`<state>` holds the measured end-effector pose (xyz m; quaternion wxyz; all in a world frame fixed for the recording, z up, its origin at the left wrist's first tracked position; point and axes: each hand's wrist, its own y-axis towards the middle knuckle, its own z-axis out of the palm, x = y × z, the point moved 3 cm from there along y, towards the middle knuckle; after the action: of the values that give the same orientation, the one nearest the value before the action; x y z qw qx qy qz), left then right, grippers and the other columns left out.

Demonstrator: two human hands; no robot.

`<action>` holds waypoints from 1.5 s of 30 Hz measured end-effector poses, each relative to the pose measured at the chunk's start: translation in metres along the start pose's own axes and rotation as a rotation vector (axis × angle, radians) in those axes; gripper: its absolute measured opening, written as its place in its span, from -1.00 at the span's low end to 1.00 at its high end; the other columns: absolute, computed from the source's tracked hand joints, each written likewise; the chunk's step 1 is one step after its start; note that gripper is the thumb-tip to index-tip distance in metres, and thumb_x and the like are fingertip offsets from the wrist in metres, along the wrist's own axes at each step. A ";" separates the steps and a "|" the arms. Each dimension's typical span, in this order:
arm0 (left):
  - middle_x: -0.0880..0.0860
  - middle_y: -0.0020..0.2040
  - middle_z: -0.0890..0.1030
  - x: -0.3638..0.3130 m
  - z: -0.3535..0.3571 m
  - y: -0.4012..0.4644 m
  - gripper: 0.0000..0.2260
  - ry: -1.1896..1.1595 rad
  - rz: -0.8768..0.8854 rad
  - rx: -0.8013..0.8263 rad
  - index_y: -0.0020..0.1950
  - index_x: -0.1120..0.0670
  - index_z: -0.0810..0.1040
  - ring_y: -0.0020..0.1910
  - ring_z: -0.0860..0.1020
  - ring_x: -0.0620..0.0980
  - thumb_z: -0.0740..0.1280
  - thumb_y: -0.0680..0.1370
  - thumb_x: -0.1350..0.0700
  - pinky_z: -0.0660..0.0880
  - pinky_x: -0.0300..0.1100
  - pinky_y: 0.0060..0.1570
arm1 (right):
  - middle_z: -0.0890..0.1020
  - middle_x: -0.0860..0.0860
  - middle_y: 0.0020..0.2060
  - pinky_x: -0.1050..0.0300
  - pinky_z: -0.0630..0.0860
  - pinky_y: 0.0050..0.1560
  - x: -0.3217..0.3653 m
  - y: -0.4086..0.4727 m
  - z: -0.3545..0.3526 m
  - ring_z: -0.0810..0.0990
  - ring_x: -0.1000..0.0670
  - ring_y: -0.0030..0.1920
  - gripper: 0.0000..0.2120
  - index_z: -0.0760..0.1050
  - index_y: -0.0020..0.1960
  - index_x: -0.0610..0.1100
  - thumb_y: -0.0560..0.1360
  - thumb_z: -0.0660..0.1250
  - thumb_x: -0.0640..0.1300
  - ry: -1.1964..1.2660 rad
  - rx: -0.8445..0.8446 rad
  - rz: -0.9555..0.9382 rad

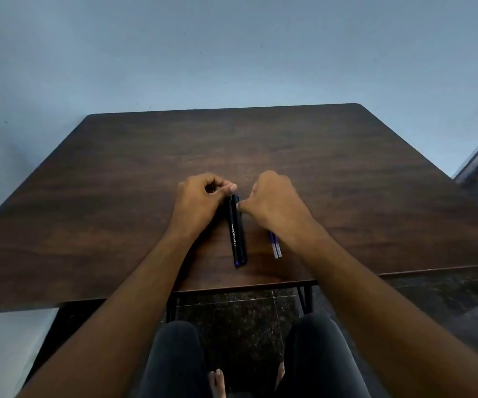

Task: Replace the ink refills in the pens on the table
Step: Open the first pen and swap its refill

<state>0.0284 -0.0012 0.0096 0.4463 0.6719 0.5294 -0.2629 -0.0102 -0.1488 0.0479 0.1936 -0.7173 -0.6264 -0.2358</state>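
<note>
Two black pens [237, 231] lie side by side on the dark wooden table [117, 182], blue ends toward me. My left hand [200, 201] rests on their far left side, thumb and fingers pinched at the pens' far end. My right hand [272, 202] is curled to their right, with its thumb tip touching the pens' upper part. Two thin ink refills [275, 246], clear with blue ink, lie on the table partly hidden under my right wrist.
The table's near edge [246, 284] runs just below the pens, with black metal legs underneath. A pale blue wall stands behind the table. My knees and bare feet show under the table over a dark speckled floor.
</note>
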 end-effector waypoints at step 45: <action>0.02 -0.22 0.72 0.001 -0.004 0.005 -0.74 -0.368 -0.045 0.071 -0.07 0.14 0.71 -0.19 0.59 -0.16 0.36 0.61 -0.03 0.48 -0.39 -0.19 | 0.56 0.06 -0.44 0.26 0.41 -0.37 0.014 -0.007 -0.027 0.44 0.16 -0.48 -0.70 0.56 -0.28 -0.06 0.62 0.33 -0.05 0.136 0.146 -0.121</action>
<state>0.0325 0.0028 0.0125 0.5058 0.6157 0.4441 -0.4097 -0.0184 -0.1522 0.0779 0.2728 -0.6446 -0.6693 -0.2492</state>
